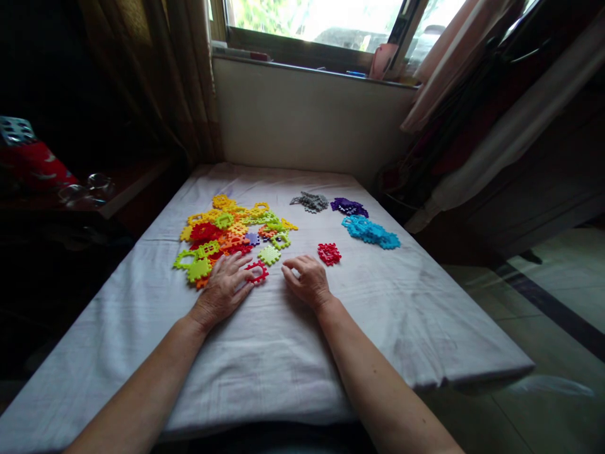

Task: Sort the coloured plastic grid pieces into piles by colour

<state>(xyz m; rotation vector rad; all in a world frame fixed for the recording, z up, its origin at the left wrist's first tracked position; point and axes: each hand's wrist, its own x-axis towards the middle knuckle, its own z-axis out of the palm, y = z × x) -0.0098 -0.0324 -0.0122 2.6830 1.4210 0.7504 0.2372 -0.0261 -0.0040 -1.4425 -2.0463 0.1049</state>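
Note:
My left hand [224, 289] lies palm down at the near edge of a mixed pile of plastic interlocking pieces [235, 228], fingers spread. Its fingertips meet the edge of a red frame-shaped piece [259, 275] with an open centre. Just beyond that piece is a light green square piece [270, 255]. To the right, my right hand [308, 281] rests on the cloth with its fingers curled and thumb and index tips close together; nothing shows between them. A small stack of red pieces [329, 253] sits just past its knuckles.
Separate heaps of grey pieces [311, 202], purple pieces [348, 207] and light blue pieces [371, 232] lie at the back right. A white cloth [378, 334] covers the table. A dark side surface with glasses [87, 189] stands left; hanging clothes [491, 139] are at right.

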